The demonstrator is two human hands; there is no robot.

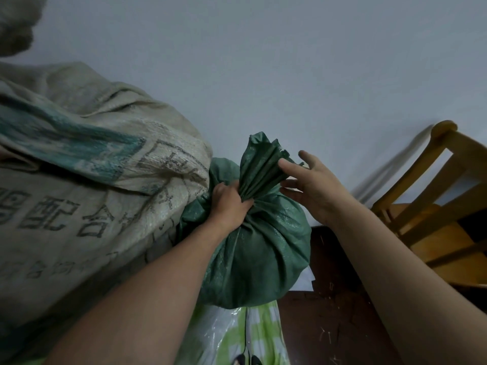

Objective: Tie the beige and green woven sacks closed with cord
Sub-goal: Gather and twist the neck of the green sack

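Green sack bunched at the neck

Your left hand [228, 198] grips the green sack [253, 241] at its gathered neck; your right hand [309, 185], fingers spread, touches the fabric above.

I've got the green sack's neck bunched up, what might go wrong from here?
Only the left hand grips the gathered neck of the green sack; the right hand is open, so the pleats may spring loose.
No cord is in view; hunting for one could cost that grip.
The beige sack sits close beside, possibly crowding the tying.
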